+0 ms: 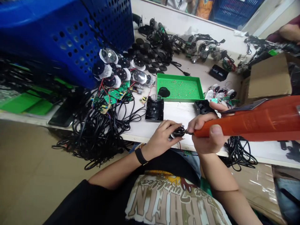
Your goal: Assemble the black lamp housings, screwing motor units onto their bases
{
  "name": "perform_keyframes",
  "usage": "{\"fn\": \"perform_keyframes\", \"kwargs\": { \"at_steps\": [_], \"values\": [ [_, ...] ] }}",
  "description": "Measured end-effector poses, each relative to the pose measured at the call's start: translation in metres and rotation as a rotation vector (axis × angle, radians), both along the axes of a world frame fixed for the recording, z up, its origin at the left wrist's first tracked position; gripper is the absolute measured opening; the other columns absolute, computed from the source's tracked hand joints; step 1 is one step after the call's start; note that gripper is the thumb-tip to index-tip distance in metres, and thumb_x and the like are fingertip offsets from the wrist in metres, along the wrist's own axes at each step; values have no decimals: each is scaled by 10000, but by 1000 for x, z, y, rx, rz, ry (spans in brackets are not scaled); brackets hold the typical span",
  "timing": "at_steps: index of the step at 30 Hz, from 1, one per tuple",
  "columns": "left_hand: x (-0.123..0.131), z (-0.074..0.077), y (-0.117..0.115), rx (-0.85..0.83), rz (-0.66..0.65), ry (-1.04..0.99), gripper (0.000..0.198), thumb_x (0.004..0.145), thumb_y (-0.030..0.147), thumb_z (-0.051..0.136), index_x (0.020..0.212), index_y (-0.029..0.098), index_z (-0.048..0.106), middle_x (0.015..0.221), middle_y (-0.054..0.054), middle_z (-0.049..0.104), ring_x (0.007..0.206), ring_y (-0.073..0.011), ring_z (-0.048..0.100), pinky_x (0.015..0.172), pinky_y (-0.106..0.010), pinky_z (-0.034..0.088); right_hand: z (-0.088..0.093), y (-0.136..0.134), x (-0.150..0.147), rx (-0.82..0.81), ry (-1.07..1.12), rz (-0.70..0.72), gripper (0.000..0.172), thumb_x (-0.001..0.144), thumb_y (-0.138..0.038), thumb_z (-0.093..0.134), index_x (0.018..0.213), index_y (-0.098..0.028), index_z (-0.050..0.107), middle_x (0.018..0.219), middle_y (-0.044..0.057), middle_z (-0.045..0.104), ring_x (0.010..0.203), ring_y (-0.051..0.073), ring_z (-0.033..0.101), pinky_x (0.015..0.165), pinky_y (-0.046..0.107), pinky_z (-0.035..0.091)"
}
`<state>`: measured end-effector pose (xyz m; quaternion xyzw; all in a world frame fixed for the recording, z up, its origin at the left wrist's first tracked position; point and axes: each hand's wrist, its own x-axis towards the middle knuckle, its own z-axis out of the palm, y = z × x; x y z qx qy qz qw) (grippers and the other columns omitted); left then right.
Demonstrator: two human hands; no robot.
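On my feed from the head camera, the left hand (161, 137) has its fingers curled in a closed grip around a small round black part (178, 132) with a pale rim, holding it just above the front edge of the bench (140, 132). The right hand (206, 128) is pressed shut in a firm grip around an orange electric screwdriver (248, 120), whose thin metal tip meets the black part between the two hands. A black square piece (203, 107) sits just beyond the right fingers, and a black square housing (154, 109) with a clear top stands to the left of the hands. Farther along the bench I can see a green plastic tray (180, 99) holding tiny pieces, with green circuit boards (116, 93) left of it, wired into a heap of black cables (93, 134). Round black-and-clear disc assemblies (124, 67) lie next to a blue perforated crate (70, 40). A cardboard box (269, 76) stands at the far right, and a co-worker's forearm (290, 32) shows beyond it.
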<state>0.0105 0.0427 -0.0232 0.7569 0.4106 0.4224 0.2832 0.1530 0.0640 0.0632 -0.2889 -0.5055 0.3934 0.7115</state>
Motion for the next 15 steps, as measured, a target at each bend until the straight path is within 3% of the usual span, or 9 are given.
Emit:
{"fn": "perform_keyframes", "kwargs": {
  "at_steps": [5,12,15],
  "values": [
    [0,-1,1,10,-3,14,432,928,286,787,1326,195,644,1164,-80,650,1100,-240,621,995,-406,547,-5,0,-1,11,-48,-27,215,887,-457,691,906,-245,665,593,-57,523,409,122,507,424,275,495],
    [0,-3,1,14,-7,23,435,927,291,788,1323,188,640,1160,-84,651,1099,-241,619,991,-411,544,-10,3,-1,99,-32,48,124,945,-347,671,890,-238,650,644,-54,570,456,111,553,464,254,511],
    [0,-4,2,24,-11,31,411,935,302,778,1304,177,647,1165,-92,653,1100,-247,614,985,-415,541,-14,1,3,54,-146,24,215,959,-451,647,906,-243,640,627,-54,550,445,121,531,456,273,512]
  ]
}}
